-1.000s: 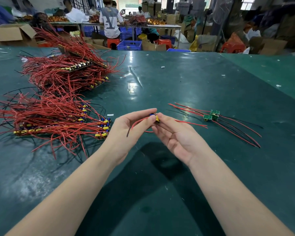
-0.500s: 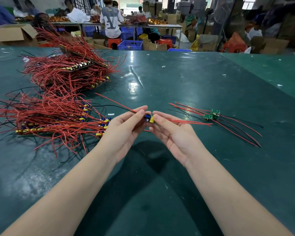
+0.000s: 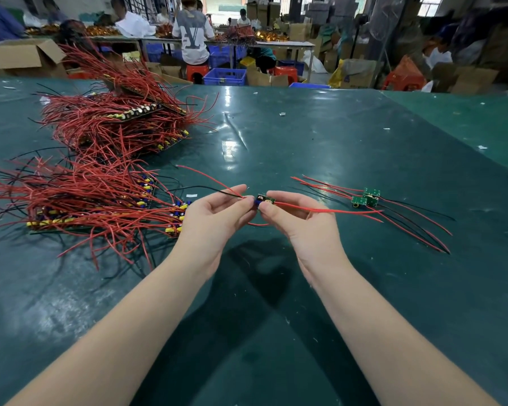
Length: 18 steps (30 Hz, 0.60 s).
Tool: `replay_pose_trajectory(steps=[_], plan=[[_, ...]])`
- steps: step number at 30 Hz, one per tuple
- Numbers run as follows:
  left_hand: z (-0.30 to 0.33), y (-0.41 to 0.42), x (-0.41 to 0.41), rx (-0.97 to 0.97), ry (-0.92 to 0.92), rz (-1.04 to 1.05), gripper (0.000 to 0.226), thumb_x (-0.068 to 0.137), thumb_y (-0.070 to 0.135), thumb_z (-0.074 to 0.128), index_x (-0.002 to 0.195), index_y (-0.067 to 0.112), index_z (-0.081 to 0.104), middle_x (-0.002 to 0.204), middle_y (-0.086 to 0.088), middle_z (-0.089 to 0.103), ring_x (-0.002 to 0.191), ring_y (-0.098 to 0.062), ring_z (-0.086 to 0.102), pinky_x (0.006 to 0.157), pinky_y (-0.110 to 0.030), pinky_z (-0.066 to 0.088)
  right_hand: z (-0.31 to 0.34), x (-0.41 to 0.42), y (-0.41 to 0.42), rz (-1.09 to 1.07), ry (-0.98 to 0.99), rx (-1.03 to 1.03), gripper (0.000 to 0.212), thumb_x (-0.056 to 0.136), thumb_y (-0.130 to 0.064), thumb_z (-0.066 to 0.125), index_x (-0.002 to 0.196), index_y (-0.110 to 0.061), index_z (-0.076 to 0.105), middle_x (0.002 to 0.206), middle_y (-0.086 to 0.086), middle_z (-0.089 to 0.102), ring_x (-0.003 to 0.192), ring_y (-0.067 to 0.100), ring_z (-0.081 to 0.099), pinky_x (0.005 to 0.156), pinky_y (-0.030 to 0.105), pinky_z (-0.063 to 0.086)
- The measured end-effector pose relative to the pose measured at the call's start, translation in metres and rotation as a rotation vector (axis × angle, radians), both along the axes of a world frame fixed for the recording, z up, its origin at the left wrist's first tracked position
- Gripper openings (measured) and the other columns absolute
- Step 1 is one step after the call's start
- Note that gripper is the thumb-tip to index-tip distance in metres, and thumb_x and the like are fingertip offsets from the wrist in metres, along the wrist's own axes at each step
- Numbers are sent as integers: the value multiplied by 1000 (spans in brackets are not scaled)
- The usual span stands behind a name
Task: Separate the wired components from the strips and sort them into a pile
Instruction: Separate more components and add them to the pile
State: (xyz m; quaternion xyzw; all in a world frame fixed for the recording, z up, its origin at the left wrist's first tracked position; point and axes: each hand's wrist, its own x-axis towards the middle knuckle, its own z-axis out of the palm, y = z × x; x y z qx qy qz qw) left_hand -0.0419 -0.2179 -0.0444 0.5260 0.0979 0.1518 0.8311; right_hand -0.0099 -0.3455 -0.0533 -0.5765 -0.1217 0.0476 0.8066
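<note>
Strips (image 3: 100, 197) with red wires lying heaped toward table (image 3: 335, 136) left edge. Left grip (image 3: 214, 213) pinching wires, right grip (image 3: 298, 221) pinching component (image 3: 265, 198), mid-table. Sorted pile (image 3: 367, 197) lying toward right edge.

Red and black wires (image 3: 94, 197), small green boards (image 3: 365, 197), a dark green table (image 3: 305, 148).

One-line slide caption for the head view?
Both hands pinch one wired component between strip stacks and sorted pile.
</note>
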Motion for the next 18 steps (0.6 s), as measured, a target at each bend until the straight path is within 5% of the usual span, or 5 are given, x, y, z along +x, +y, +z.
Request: replay_pose_trajectory(steps=[5, 11, 18], plan=[[0, 0, -1, -76, -25, -12, 26, 89, -12, 53, 112, -2, 59, 85, -9, 70, 76, -11, 70, 76, -19, 57, 2, -3, 3, -82, -99, -80, 19, 76, 1, 77, 90, -12, 74, 85, 4, 76, 80, 11, 71, 71, 16, 52], [1, 4, 0, -162, -18, -126, 22, 92, -8, 50, 102, 4, 66, 86, -6, 73, 79, -11, 70, 73, -17, 55, 5, -2, 3, 49, 206, 226, 17, 78, 7, 71, 90, -3, 71, 83, 13, 74, 77, 19, 71, 72, 22, 56], [-1, 4, 0, 120, -30, -44, 17, 92, 0, 56, 101, 9, 68, 91, -6, 67, 84, -10, 63, 82, -18, 53, 6, -4, 4, 23, 196, 174, 15, 77, 5, 73, 88, -4, 72, 81, 12, 72, 75, 19, 70, 70, 22, 56]])
